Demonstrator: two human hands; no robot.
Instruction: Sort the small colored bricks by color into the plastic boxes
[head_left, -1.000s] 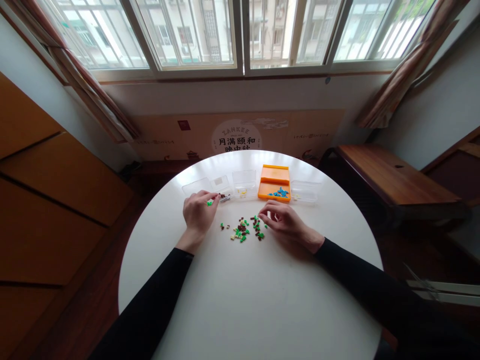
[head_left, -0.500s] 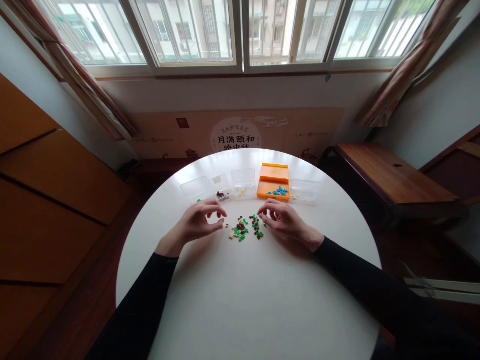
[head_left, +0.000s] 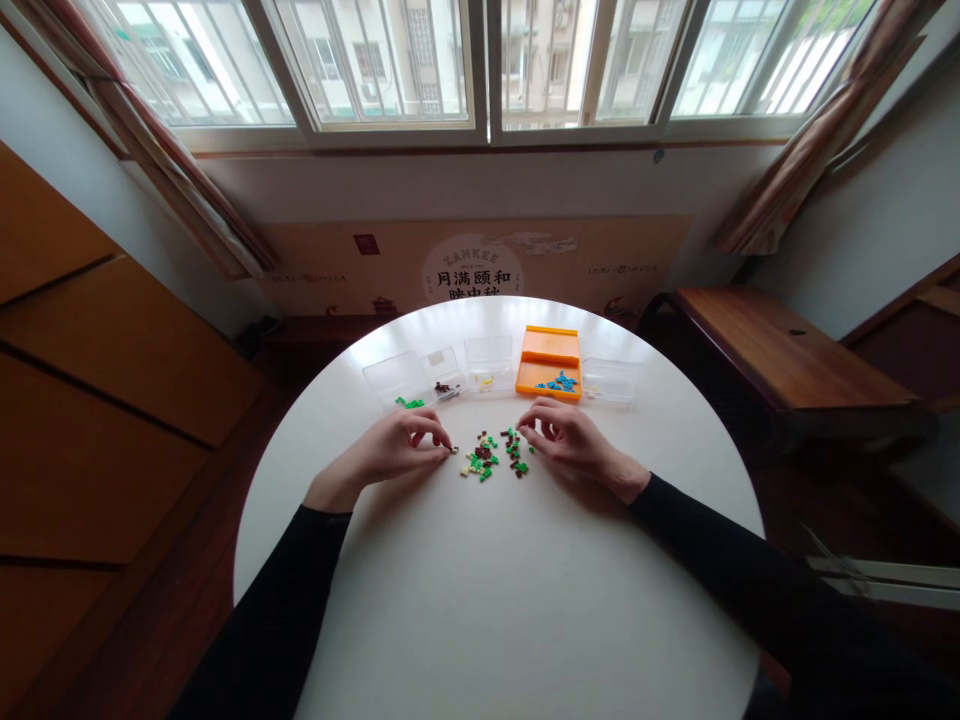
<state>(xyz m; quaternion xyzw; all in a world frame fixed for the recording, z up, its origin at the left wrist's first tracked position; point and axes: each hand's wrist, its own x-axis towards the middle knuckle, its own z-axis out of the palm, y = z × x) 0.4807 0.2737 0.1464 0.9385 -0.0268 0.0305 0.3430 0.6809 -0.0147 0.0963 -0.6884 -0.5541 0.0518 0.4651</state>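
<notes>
1. Left hand [head_left: 394, 447], centre-left: fingertips nearly meeting at a small piece [head_left: 454, 450]; grip uncertain.
2. Right hand [head_left: 571, 440], centre-right: fingers loosely curled beside mixed pieces [head_left: 484, 455], frame centre; hold unclear.
3. Such pieces likely suit a light pinch.

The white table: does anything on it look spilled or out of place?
Only the mixed green, brown and cream pieces, loose on the table between the left hand and right hand, look a bit untidy, since the blue pieces sit together in the orange box. Nothing looks clearly tipped over.
</notes>
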